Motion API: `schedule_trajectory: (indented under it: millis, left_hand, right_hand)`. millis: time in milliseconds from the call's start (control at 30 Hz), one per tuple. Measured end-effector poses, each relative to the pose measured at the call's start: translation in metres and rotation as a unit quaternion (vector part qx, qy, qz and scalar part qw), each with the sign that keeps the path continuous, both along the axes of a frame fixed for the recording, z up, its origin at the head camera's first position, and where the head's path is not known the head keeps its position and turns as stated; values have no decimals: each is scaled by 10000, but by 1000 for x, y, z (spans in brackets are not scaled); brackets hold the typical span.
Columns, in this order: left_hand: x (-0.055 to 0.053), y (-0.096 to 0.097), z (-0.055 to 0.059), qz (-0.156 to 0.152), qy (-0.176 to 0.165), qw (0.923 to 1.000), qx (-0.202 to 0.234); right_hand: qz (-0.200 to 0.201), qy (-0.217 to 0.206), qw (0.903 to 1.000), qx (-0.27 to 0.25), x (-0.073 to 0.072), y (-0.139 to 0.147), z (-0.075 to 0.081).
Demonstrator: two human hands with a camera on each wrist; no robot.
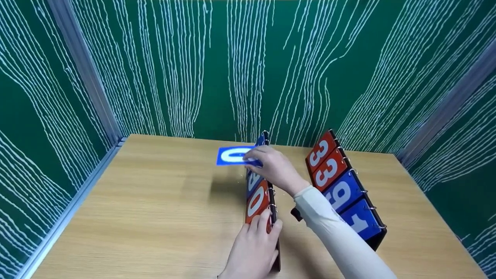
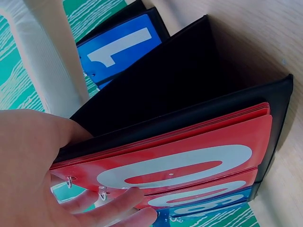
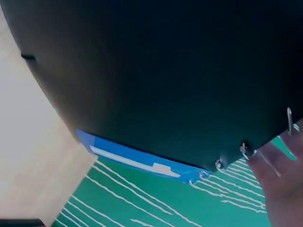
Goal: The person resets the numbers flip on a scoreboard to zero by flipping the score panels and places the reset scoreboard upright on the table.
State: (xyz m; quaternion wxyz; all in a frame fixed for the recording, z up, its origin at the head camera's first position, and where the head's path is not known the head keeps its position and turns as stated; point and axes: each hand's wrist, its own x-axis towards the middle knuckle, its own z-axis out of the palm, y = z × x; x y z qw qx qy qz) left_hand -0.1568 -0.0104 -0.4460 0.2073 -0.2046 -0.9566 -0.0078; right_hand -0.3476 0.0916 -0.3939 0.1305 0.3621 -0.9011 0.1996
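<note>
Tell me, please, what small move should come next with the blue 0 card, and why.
Probably lay the blue 0 card down against the front of the flip scoreboard: the right hand pinches it jutting out sideways, while the red 0 cards lie along that front, and the left hand grips the near end, which should help steady things.

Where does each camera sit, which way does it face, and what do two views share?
Head: on the head, facing forward and down at the left flip scoreboard and the right flip scoreboard; left hand, right hand and right sleeve show.
Left wrist: on that wrist, facing red 0 cards; left hand and right sleeve show.
Right wrist: on that wrist, facing a black panel; part of the right hand shows.
Shared: head and left wrist both show the blue 1 card.
</note>
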Motion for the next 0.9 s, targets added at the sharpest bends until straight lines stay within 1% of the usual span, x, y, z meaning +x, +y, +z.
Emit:
schedule_trajectory:
  millis: [67,100,167,200,367,500,567,600,733,800,833,900]
  left_hand:
    - [0,0,1,-1,-252,9997,-27]
    - [0,-1,2,2,-325,9995,-46]
    - [1,-1,1,-7,-299,9995,-72]
    - [1,-1,0,-10,-243,9997,-87]
    - [0,-2,-4,-7,243,9997,-86]
    - [-1,-2,-7,-27,704,9975,2]
    - [-1,-2,-7,-29,859,9963,45]
    - [-1,-2,-7,-33,870,9962,70]
    - [-1,-2,-5,-75,721,9973,104]
    - [-2,-2,-4,-146,790,9967,150]
    - [-2,-2,-4,-200,915,9955,140]
    - [-4,-3,-4,-354,1345,9902,91]
  right_hand:
    - [52,-82,9996,249,0,-2,2]
    - [77,-143,9992,362,0,-2,2]
    - [118,-311,9981,520,1,-4,3]
    - [114,-389,9974,602,1,-4,4]
    - [93,-751,9937,829,2,-8,7]
    - [-57,-965,9894,1081,2,-9,9]
    - [-158,-1078,9873,1154,2,-9,9]
    - [-205,-1123,9865,1173,2,-9,9]
    - [-340,-1305,9847,1105,2,-8,8]
    - [-373,-1330,9848,1051,2,-7,8]
    - [-365,-1342,9850,1020,2,-6,7]
    - [-315,-1327,9860,961,2,-5,7]
